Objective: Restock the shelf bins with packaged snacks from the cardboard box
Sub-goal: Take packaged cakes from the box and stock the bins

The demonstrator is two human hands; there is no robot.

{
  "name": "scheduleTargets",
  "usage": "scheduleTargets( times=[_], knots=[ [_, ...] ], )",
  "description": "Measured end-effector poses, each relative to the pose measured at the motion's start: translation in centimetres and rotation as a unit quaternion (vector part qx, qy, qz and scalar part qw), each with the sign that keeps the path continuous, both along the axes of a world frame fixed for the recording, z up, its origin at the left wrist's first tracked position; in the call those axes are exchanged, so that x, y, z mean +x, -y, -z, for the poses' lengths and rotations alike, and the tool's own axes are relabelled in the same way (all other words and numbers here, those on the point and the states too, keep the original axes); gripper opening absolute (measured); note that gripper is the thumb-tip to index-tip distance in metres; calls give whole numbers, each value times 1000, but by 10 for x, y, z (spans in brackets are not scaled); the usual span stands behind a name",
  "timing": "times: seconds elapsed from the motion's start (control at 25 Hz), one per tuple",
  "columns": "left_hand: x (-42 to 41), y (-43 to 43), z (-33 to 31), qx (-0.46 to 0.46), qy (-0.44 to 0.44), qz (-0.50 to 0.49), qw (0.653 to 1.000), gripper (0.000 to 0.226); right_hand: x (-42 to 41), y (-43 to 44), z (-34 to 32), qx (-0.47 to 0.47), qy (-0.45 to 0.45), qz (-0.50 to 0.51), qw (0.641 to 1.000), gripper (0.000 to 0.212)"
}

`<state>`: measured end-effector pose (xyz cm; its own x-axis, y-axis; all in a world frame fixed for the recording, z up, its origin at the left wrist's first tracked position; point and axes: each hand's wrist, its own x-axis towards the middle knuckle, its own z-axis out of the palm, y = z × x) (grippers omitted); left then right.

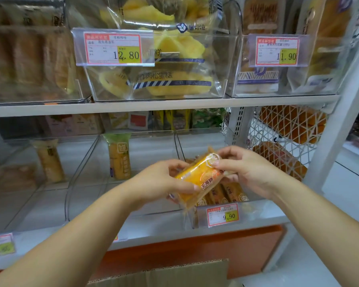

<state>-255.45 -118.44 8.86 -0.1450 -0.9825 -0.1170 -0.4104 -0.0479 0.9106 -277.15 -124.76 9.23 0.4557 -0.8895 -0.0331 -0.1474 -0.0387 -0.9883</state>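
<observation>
Both my hands hold one orange packaged snack [199,177] in front of the lower shelf. My left hand [164,179] grips its lower left side, thumb on top. My right hand [243,168] pinches its upper right end. The snack hovers above a clear shelf bin [255,206] that holds several similar orange packs [226,193] and carries a 9.90 price tag. A flap of the cardboard box [174,272] shows at the bottom edge; its inside is hidden.
The clear bin [81,183] to the left holds one upright yellow pack [119,156]; a further bin holds a pale pack [49,160]. Upper shelf bins [153,94] are full of yellow cakes. A white wire basket [278,146] with bread hangs at right.
</observation>
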Motion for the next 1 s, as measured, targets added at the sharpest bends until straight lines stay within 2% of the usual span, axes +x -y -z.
scheduleTargets(
  times=[0.12,0.2,0.32,0.36,0.44,0.52,0.6,0.64,0.72,0.76,0.88,1.0],
  knots=[
    [-2,14,-15,-34,19,-28,999,55,-20,8,-2,-25,-83,-36,996,65],
    [-8,25,-19,-88,22,-71,993,66,-23,13,-5,-49,-123,-19,991,56],
    [-16,39,-2,-126,51,-176,975,81,-12,33,6,-77,-105,153,980,35],
    [-18,40,11,-109,80,-171,976,83,-4,43,15,-72,-112,196,972,34],
    [-22,37,38,-60,109,-126,984,86,19,64,36,-26,-121,215,969,35],
    [-23,34,53,-52,70,-115,989,80,46,85,57,42,-108,196,974,46],
    [-24,35,57,-70,41,-119,990,73,70,94,67,62,-108,164,979,58],
    [-24,35,57,-76,34,-120,989,72,76,97,70,26,-148,132,980,64],
    [-23,36,58,-83,30,-117,989,72,79,101,69,-62,-274,53,958,70],
    [-23,36,59,-84,31,-114,989,74,75,105,66,-75,-294,24,953,68],
    [-20,39,65,-80,42,-117,989,89,60,116,61,-25,-229,-36,973,66],
    [-20,41,69,-86,46,-118,988,88,62,114,70,-47,-247,-60,966,72]
  ],
)
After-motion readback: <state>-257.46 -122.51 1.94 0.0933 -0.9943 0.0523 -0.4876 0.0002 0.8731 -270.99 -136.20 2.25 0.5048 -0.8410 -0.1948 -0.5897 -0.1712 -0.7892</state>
